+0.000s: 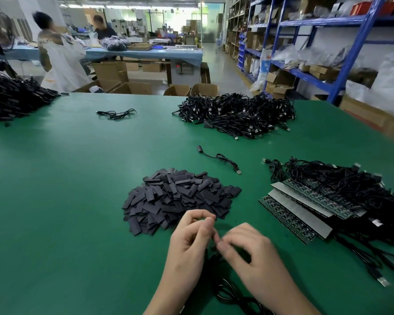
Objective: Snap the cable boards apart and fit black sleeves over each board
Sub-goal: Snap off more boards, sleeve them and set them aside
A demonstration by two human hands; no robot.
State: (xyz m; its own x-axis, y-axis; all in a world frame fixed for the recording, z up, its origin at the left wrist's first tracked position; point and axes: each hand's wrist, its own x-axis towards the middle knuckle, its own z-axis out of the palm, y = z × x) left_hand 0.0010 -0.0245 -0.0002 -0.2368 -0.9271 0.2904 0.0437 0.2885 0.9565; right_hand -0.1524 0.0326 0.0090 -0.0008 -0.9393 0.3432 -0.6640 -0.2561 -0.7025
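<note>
Black sleeves (180, 198) lie in a heap, cable boards (300, 208) to its right. Just this side of the heap, left hand (189, 239) and right hand (248, 251) curl together (holding what, I cannot tell).

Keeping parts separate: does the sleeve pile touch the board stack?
Apart. Head view shows bare green table between sleeve pile and board stack.
</note>
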